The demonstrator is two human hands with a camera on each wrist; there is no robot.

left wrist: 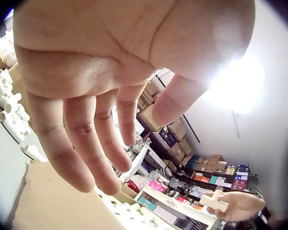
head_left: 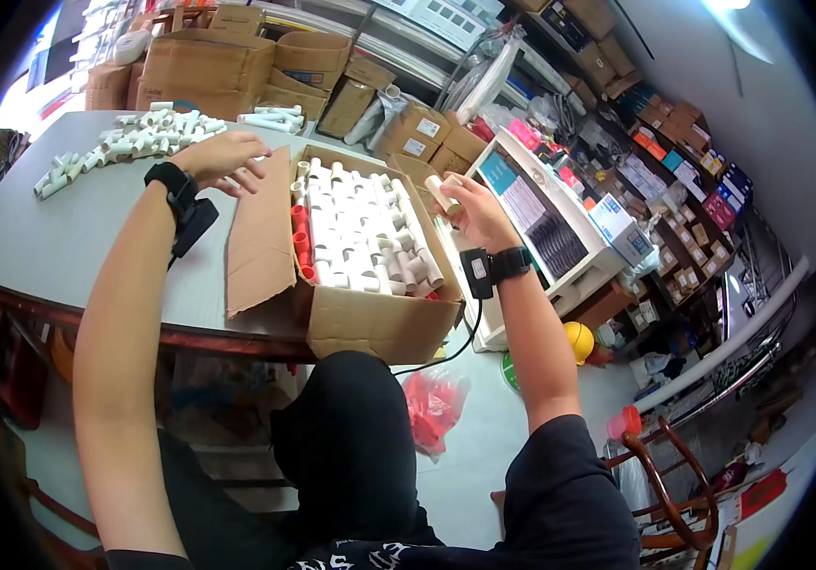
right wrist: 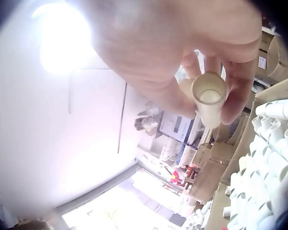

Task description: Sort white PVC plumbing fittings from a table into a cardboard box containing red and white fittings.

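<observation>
My right hand (head_left: 482,214) grips a white PVC tee fitting (head_left: 440,193) above the right side of an open cardboard box (head_left: 379,325). In the right wrist view one open end of the tee (right wrist: 210,103) faces the camera, between thumb and fingers. The left wrist view shows its T shape (left wrist: 215,202). Rows of white fittings (head_left: 355,223) fill the box, with several red fittings (head_left: 301,237) along its left side. Over the box's left flap (head_left: 260,242), my left hand (head_left: 221,158) hangs with loosely bent fingers and holds nothing.
A pile of white fittings (head_left: 156,135) lies on the grey table (head_left: 47,228), left of the box. A white shelf unit (head_left: 569,228) stands close on the right. A red plastic bag (head_left: 434,408) sits on the floor, and cardboard boxes (head_left: 208,66) stand behind the table.
</observation>
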